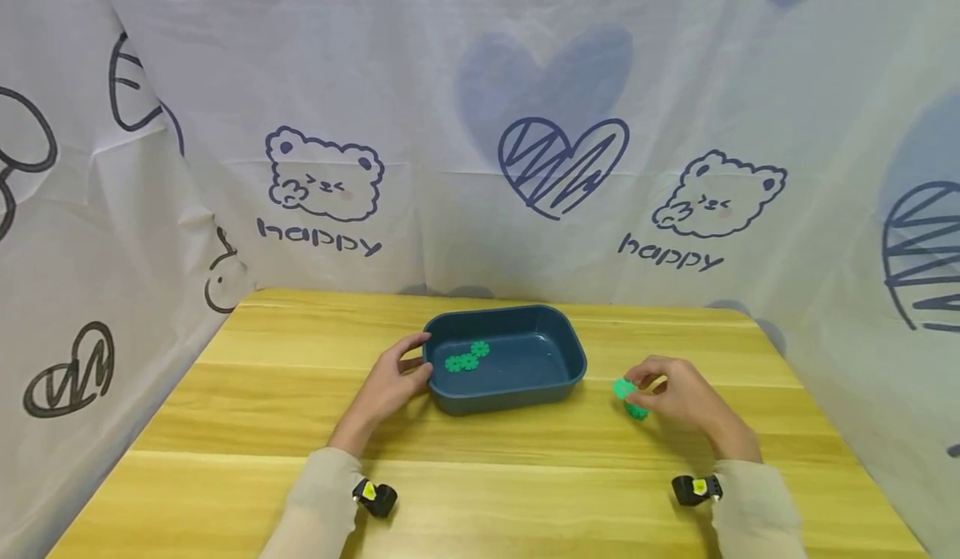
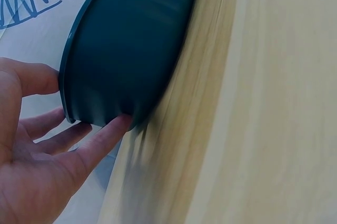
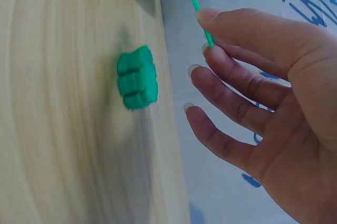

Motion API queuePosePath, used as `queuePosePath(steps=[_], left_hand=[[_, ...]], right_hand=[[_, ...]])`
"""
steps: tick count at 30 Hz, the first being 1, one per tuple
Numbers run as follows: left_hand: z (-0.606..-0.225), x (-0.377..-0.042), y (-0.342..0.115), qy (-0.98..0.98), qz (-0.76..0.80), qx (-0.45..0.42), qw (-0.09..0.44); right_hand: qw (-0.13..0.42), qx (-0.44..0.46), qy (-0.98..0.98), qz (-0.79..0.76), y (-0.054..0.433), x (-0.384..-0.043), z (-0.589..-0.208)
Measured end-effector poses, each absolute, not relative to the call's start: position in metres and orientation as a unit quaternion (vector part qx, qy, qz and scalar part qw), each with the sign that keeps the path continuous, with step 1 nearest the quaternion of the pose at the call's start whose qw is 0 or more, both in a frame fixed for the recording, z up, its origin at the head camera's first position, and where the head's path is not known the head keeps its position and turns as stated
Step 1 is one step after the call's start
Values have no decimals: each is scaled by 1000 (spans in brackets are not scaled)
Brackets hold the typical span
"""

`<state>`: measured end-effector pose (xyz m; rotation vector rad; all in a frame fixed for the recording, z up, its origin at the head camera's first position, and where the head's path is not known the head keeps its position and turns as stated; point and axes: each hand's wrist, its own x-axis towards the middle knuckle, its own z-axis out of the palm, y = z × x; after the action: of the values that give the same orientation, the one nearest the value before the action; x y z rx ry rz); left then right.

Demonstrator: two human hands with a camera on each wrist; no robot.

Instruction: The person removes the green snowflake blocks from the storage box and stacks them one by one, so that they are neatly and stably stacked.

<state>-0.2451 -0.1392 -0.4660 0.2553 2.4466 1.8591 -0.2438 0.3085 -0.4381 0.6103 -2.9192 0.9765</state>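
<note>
A dark blue plastic basin [image 1: 495, 401] sits on the wooden table in the head view. My left hand [image 1: 390, 384] touches its left end with spread fingers and thumb, against the outer wall and rim in the left wrist view. Inside the basin, 3 green snowflake discs [image 1: 468, 362] lie toward the left. To the right of the basin, my right hand [image 1: 682, 392] pinches one thin green snowflake disc [image 3: 208, 39] between thumb and fingertips. Just below that hand, a small stack of green snowflake discs [image 3: 138, 78] stands on the table, apart from the fingers.
The wooden table [image 1: 525, 509] meets a white printed curtain [image 1: 442, 209] at its back and sides. A black camera on a strap [image 1: 377, 499] is worn on the left wrist, and another camera [image 1: 693, 490] on the right.
</note>
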Motion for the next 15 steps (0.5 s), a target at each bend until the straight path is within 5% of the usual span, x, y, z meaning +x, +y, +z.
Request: queuePosePath(steps=[15], left_hand=[[-468, -247, -141, 782, 616, 89, 40]], right_hand=[[-34, 166, -930, 325, 329, -246, -455]])
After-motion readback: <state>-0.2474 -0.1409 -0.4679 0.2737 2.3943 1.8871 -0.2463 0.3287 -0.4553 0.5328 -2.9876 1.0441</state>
